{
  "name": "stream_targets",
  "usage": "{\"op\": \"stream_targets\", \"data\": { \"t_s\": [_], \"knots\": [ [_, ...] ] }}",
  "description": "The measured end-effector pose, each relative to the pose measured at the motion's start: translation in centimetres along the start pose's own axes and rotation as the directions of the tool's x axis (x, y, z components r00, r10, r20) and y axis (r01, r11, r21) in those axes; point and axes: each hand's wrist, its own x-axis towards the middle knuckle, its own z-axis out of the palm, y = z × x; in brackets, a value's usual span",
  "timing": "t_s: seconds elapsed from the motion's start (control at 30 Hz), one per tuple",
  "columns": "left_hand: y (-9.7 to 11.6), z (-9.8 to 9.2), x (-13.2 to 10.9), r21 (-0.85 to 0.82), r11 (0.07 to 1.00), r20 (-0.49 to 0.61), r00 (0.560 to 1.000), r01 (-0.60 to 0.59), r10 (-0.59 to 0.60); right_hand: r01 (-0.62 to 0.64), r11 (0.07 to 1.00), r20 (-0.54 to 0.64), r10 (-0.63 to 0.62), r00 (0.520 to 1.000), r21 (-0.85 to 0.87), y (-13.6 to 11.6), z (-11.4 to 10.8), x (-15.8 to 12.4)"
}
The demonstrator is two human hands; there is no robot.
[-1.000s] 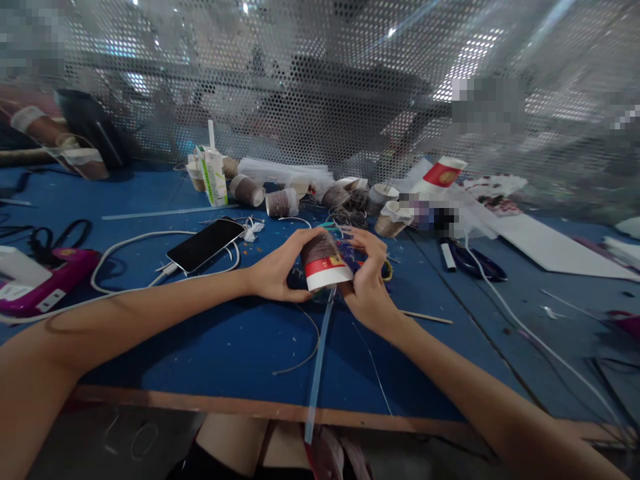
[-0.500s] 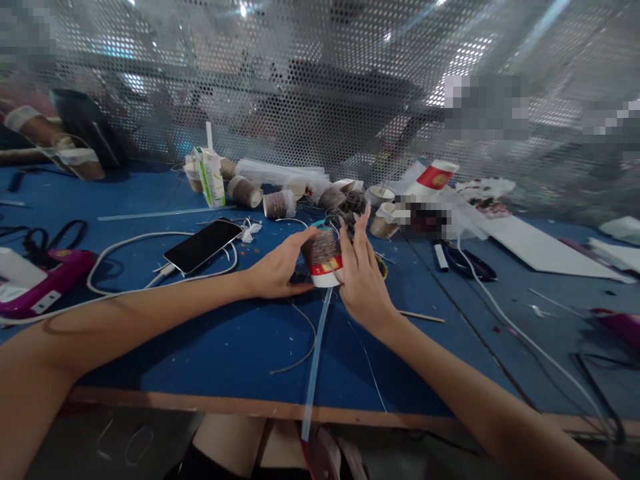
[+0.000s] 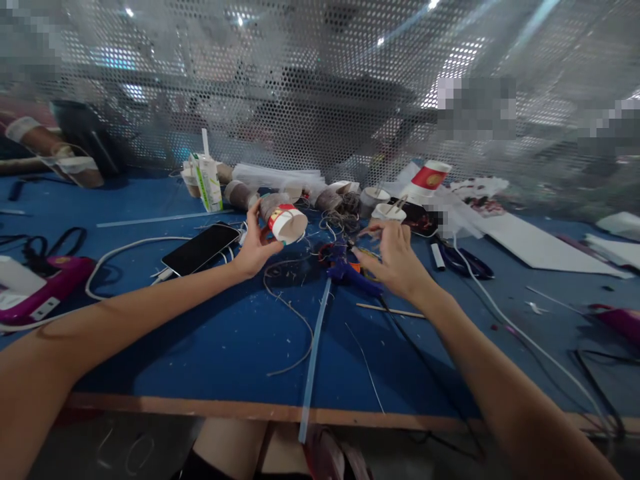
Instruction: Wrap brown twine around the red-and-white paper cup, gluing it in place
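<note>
A: The paper cup has come up and away. A moment ago both hands were on it, low over the surface. Now the left hand has it alone, raised above the phone's far corner.

B: Fingers clamped round its twine-wound body, red band and white rim tipped toward the camera. And the right hand?

A: It has let go and swung across to the blue glue gun. Its fingers are apart and loosely curled over the gun, closed on nothing that shows.

B: So the winding with both hands has stopped, and the loose twine trails slack on the surface below the cup.

A: The cup's pale end shows nothing inside.

B: Behind it, a row of wrapped cups lies on its side, too dim to see into. A drink carton stands with a straw poking out the top.

A: Just beyond the right hand a white cup sits upright with something thin leaning in it. Further back a red-and-white cup is bare of twine, against the perforated screen.
</note>
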Motion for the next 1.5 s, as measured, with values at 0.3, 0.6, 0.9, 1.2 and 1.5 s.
{"op": "stream_targets", "data": {
  "t_s": [0.3, 0.6, 0.9, 1.2, 1.5],
  "knots": [
    [2.5, 0.9, 1.0, -0.499, 0.786, -0.253, 0.806, 0.364, -0.535, -0.083, 0.961, 0.453, 0.198, 0.869, -0.262, -3.6, -0.8, -0.9],
    [1.8, 0.7, 0.5, -0.129, 0.963, -0.105, 0.962, 0.237, -0.251, -0.182, 0.925, 0.358, 0.303, 0.883, -0.333, -5.3, 1.0, -0.6],
    [1.5, 1.2, 0.2, -0.054, 0.996, -0.008, 0.998, 0.066, -0.066, -0.259, 0.953, -0.079, 0.273, 0.959, 0.156, -3.9, 1.0, -0.7],
    [2.1, 1.1, 0.0, 0.183, 0.983, 0.175, 0.984, -0.003, -0.029, -0.250, 0.756, 0.159, 0.192, 0.968, 0.606, -6.4, 0.0, -1.4],
    [2.9, 1.1, 0.0, 0.164, 0.986, 0.192, 0.981, -0.019, -0.013, -0.121, 0.902, 0.136, 0.070, 0.988, 0.414, -6.7, -0.1, -1.6]
  ]
}}
